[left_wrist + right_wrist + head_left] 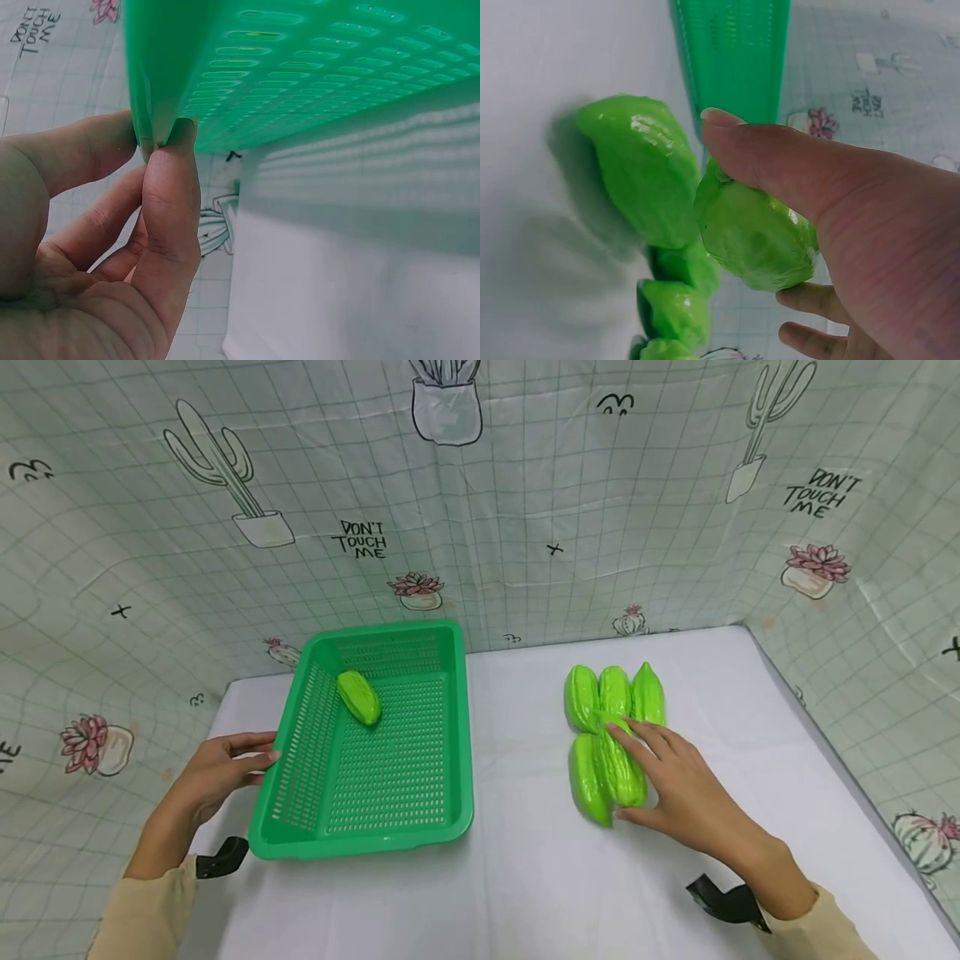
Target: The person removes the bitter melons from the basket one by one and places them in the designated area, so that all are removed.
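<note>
A green plastic basket (450, 827) with slotted walls stands on the left of the table. One light green ridged fruit (359, 697) lies inside it, near the back left. My left hand (225, 770) pinches the basket's left rim (154, 82) between thumb and fingers. On the right, my right hand (686, 789) grips a shiny green ridged fruit (757, 236), thumb at its near end and fingers over its far end. Left of that one lies another green fruit (589, 778). Behind them, three more sit side by side, the middle green fruit (615, 689) among them.
A white cloth (517, 877) covers the table between the basket and the fruits. Behind and at both sides hangs a checked curtain (510, 502) with cactus drawings. Black straps (723, 902) are at both wrists.
</note>
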A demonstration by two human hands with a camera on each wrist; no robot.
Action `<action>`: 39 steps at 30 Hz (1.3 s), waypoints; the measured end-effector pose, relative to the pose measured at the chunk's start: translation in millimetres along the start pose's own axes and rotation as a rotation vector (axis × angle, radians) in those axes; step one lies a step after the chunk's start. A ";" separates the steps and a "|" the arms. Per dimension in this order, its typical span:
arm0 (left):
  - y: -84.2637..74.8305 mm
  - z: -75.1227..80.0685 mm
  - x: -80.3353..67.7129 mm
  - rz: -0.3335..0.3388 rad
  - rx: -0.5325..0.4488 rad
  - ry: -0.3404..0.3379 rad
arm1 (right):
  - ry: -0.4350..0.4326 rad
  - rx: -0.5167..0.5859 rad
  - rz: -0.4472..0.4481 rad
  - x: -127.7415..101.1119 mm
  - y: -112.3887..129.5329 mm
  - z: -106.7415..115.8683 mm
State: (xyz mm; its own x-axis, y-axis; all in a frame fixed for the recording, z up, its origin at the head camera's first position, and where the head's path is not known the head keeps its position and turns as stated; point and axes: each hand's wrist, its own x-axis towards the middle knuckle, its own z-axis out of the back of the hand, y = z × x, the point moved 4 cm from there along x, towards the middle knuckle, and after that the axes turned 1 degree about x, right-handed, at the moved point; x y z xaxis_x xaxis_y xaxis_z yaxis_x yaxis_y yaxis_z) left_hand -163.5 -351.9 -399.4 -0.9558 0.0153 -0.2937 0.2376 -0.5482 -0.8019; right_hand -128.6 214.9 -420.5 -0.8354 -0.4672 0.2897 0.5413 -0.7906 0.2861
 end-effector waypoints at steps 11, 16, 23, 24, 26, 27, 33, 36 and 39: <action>-0.4 0.3 -0.4 -0.008 -0.011 -0.004 | -0.017 -0.035 0.001 -11.6 -15.7 -7.4; -1.0 -0.6 0.1 -0.005 -0.003 -0.007 | -0.002 -0.028 -0.007 -14.3 -18.7 -11.9; -0.5 0.5 0.9 0.005 0.010 -0.006 | 0.026 -0.024 -0.013 -16.0 -20.0 -18.7; -0.5 0.6 0.9 0.005 0.008 -0.004 | 0.028 -0.026 -0.014 -16.1 -20.5 -19.6; -0.8 0.4 1.4 0.007 0.005 -0.001 | 0.038 -0.026 -0.019 -16.4 -21.6 -21.6; -0.9 0.3 1.5 0.008 0.003 -0.001 | 0.045 -0.027 -0.022 -16.5 -22.1 -22.6; -0.4 0.5 -0.1 0.005 0.008 -0.002 | 0.077 -0.023 -0.044 -17.2 -25.4 -28.1; 0.4 0.8 -0.7 0.000 0.016 -0.005 | 0.086 -0.021 -0.049 -17.5 -26.3 -29.8; 0.2 0.7 -1.0 -0.005 0.028 -0.007 | 0.095 -0.019 -0.051 -17.3 -26.6 -31.5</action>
State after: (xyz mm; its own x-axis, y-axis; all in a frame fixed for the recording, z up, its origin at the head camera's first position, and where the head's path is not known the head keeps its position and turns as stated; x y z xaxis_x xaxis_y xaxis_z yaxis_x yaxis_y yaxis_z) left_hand -162.7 -352.6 -398.9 -0.9581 0.0125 -0.2862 0.2281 -0.5713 -0.7884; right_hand -131.5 231.6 -461.9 -0.8675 -0.4609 0.1870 0.4968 -0.8212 0.2806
